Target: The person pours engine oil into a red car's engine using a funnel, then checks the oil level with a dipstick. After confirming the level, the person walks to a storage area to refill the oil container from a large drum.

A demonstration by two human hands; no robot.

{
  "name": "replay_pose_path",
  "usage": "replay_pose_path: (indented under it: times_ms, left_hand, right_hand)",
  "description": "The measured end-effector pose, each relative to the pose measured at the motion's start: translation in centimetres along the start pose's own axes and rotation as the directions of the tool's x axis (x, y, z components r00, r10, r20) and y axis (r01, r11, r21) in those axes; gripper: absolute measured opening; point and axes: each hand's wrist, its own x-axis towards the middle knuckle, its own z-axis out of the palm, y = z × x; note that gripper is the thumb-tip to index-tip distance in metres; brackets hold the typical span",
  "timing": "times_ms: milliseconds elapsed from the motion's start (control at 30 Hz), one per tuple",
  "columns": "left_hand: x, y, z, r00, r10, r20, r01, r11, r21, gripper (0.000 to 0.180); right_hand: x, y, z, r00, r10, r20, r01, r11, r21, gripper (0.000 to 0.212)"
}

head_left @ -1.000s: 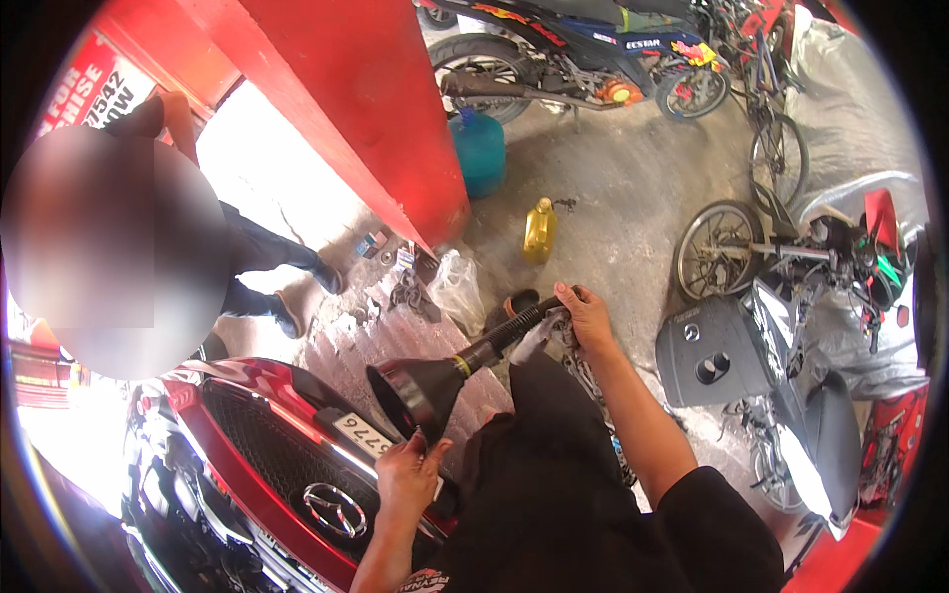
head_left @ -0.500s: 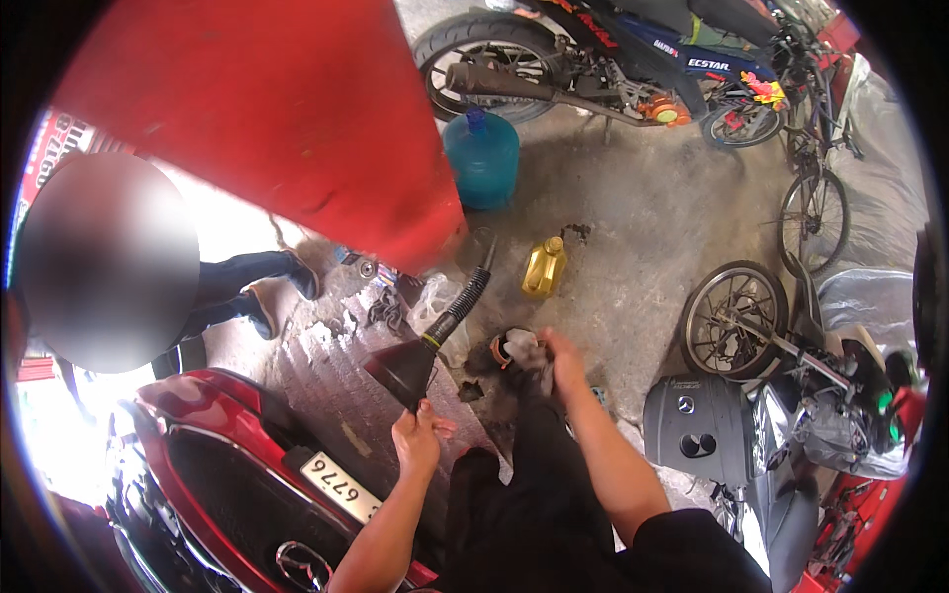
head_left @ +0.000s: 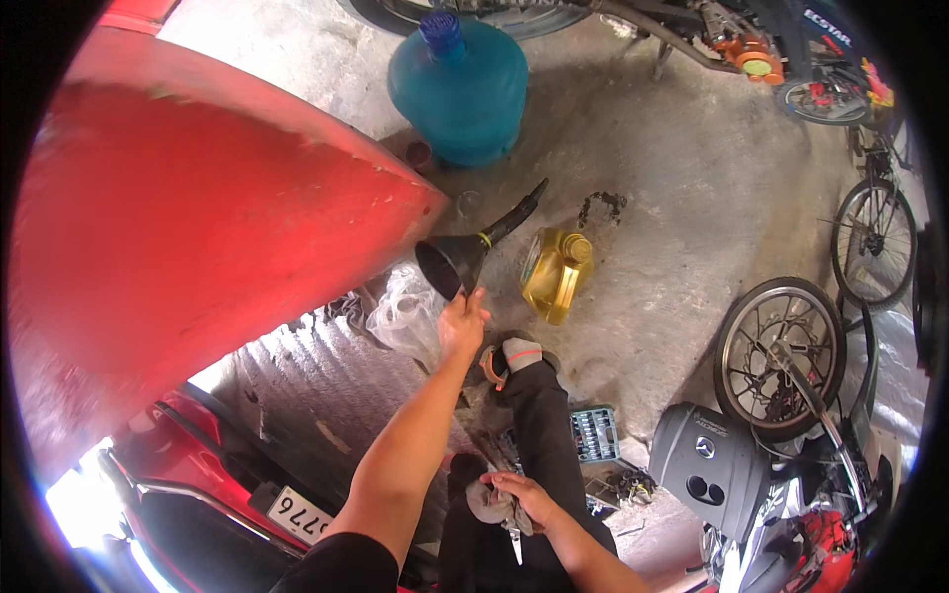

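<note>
My left hand [head_left: 463, 324] grips a black funnel [head_left: 457, 265] by its wide rim, and the funnel's ribbed spout [head_left: 516, 212] points away to the far right. Just right of the funnel, a gold oil jug [head_left: 557, 282] with a gold cap stands on the concrete floor. Close to my lap, my right hand [head_left: 529, 501] is closed around a crumpled grey rag [head_left: 491, 502]. My foot in a grey sock [head_left: 521, 353] is on the floor below the oil jug.
A red panel [head_left: 217, 227] juts in from the left, above a red car's front [head_left: 213, 445]. A blue water bottle [head_left: 460, 94] stands beyond the funnel. An open socket set [head_left: 595, 435], a black engine cover [head_left: 697, 460] and a motorcycle wheel [head_left: 781, 356] lie to the right.
My left hand has carried the funnel farther out toward the oil jug. My right hand has drawn back from near my foot to my lap with the rag. The view has shifted.
</note>
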Motion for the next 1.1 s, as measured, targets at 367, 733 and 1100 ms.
replay_pose_path:
  times_ms: [367,733,1100]
  left_hand:
    - [19.5,-3.8,5.8,0.978,0.122,0.171,-0.16,0.96,0.228,0.048]
    - [28.0,-5.3,9.0,0.995,0.015,0.094,-0.009,0.998,-0.069,0.051]
    - [7.2,-9.1,2.3,0.996,-0.074,0.043,0.066,0.982,0.175,0.089]
  right_hand:
    - [1.7,-3.0,-1.1,1.0,-0.008,0.025,0.007,0.999,0.051,0.032]
    - [1.8,-4.2,1.7,0.987,-0.098,-0.127,0.087,0.993,-0.086,0.049]
    - [2.7,-2.6,-1.0,1.0,-0.01,0.023,0.012,0.997,-0.07,0.042]
